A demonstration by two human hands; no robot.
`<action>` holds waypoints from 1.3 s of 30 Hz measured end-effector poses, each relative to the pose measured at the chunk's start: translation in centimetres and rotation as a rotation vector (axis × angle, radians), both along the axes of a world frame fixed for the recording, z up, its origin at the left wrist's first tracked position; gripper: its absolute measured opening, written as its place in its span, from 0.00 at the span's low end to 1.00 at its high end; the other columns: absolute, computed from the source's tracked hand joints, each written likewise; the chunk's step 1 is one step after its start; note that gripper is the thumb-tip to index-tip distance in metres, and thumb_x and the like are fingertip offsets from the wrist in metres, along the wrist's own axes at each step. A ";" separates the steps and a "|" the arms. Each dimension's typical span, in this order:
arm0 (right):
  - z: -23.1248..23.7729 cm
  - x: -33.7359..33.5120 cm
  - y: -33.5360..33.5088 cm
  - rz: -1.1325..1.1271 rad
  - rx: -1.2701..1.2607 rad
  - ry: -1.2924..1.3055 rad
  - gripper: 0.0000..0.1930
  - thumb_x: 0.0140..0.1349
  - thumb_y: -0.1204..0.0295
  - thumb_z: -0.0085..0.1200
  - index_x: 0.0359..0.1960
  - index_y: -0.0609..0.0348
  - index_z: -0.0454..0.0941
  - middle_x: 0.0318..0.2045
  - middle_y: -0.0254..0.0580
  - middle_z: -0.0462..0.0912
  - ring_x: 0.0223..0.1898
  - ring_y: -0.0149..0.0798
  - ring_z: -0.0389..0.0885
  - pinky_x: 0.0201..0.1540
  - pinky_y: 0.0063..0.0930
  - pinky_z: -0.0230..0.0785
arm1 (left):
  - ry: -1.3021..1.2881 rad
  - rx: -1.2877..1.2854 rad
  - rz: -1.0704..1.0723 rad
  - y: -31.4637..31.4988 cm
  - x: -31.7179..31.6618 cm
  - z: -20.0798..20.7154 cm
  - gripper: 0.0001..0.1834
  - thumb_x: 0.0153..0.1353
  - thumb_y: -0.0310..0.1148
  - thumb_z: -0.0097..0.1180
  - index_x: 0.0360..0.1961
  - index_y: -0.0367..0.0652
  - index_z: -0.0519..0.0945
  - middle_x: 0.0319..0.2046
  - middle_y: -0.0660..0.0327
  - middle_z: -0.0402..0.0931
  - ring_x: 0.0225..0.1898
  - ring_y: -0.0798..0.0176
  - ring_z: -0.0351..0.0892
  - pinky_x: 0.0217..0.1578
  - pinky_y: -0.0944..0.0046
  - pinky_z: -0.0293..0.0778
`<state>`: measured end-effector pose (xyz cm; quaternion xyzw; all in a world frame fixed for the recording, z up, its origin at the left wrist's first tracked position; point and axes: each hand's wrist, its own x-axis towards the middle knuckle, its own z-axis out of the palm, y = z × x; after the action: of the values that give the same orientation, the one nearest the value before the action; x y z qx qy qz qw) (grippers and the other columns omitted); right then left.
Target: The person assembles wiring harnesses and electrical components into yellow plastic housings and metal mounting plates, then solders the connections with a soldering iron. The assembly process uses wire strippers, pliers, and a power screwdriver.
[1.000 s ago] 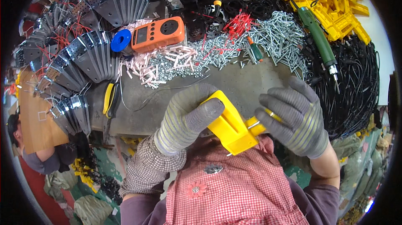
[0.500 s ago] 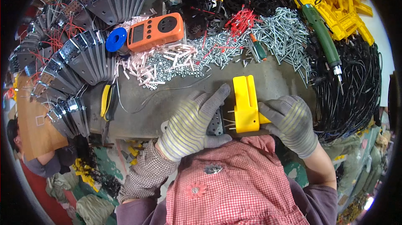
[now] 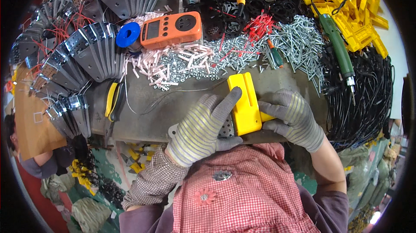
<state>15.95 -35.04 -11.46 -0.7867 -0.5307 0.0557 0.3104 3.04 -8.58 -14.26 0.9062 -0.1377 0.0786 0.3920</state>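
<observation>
My left hand [image 3: 195, 131], in a striped grey work glove, grips a dark perforated metal part [image 3: 225, 130] at the table's near edge. Most of that part is hidden by the glove; a rounded end with a hole sticks out on its left. A yellow plastic housing [image 3: 246, 109] with a long slot stands against the metal part's right side, slightly tilted. Gloved too, my right hand [image 3: 297, 120] closes its fingers on the short yellow stub at the housing's right. My left forefinger lies on the housing's upper left edge.
Yellow-handled pliers [image 3: 113, 103] lie at left beside fanned metal plates [image 3: 93, 55]. Behind are an orange meter [image 3: 171, 30], a blue spool [image 3: 128, 35], loose screws [image 3: 301, 44] and a small screwdriver [image 3: 275, 55]. At right a green electric screwdriver [image 3: 338, 48] rests on black cables [image 3: 359, 98].
The yellow housing has moved left and tilted, closing the gap to the metal part. Its prongs no longer show. My left forefinger now touches the housing.
</observation>
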 end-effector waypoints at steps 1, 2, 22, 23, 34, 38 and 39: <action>-0.1 0.1 0.1 0.005 0.002 0.002 0.21 0.56 0.62 0.71 0.51 0.53 0.88 0.42 0.40 0.87 0.43 0.49 0.87 0.45 0.43 0.77 | 0.013 0.004 0.004 0.0 -0.1 0.0 0.61 0.50 0.48 0.81 0.82 0.44 0.61 0.46 0.45 0.76 0.47 0.39 0.78 0.53 0.42 0.76; -0.1 0.2 0.1 0.000 -0.024 -0.005 0.20 0.57 0.61 0.71 0.50 0.54 0.87 0.41 0.42 0.86 0.42 0.50 0.87 0.45 0.44 0.77 | 0.025 0.008 0.005 -0.1 -0.1 0.0 0.61 0.50 0.48 0.81 0.82 0.44 0.61 0.45 0.45 0.76 0.47 0.39 0.78 0.52 0.42 0.76; 6.3 11.6 -8.1 -1.114 -0.543 -0.803 0.32 0.58 0.58 0.74 0.66 0.43 0.83 0.41 0.45 0.86 0.50 0.51 0.85 0.52 0.46 0.78 | 0.018 0.051 -0.043 -0.9 3.4 1.7 0.72 0.33 0.53 0.88 0.81 0.50 0.61 0.71 0.39 0.61 0.70 0.32 0.69 0.70 0.36 0.70; 6.3 11.8 -8.2 -1.101 -0.617 -0.771 0.33 0.59 0.59 0.73 0.68 0.45 0.81 0.43 0.46 0.86 0.50 0.51 0.85 0.54 0.45 0.79 | 0.027 0.048 -0.039 -1.0 3.4 1.7 0.72 0.34 0.53 0.88 0.81 0.50 0.61 0.71 0.39 0.62 0.70 0.32 0.69 0.70 0.37 0.70; 6.4 2.4 -3.0 -0.665 1.221 1.032 0.33 0.76 0.60 0.59 0.77 0.62 0.66 0.45 0.39 0.86 0.45 0.39 0.84 0.59 0.49 0.76 | 0.024 0.094 -0.019 -0.4 3.2 1.1 0.70 0.33 0.58 0.86 0.79 0.49 0.65 0.72 0.41 0.62 0.71 0.33 0.67 0.71 0.38 0.68; 2.1 2.1 -3.1 -0.457 1.430 1.323 0.27 0.73 0.50 0.59 0.63 0.57 0.76 0.29 0.25 0.69 0.30 0.28 0.68 0.51 0.40 0.69 | 0.019 0.053 -0.031 -0.5 3.5 0.6 0.69 0.33 0.56 0.86 0.79 0.51 0.65 0.72 0.42 0.63 0.71 0.34 0.68 0.71 0.38 0.68; 1.1 2.2 -3.2 -0.457 1.430 1.334 0.27 0.73 0.50 0.59 0.63 0.57 0.76 0.29 0.25 0.69 0.30 0.28 0.68 0.51 0.40 0.69 | -0.004 0.041 -0.032 -0.6 3.5 0.5 0.69 0.33 0.55 0.87 0.79 0.52 0.66 0.72 0.42 0.63 0.71 0.34 0.68 0.71 0.38 0.68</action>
<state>18.14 -38.23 -10.32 -0.3065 0.0066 0.0923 0.9473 6.57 -9.13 -13.77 0.9115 -0.1547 0.0713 0.3744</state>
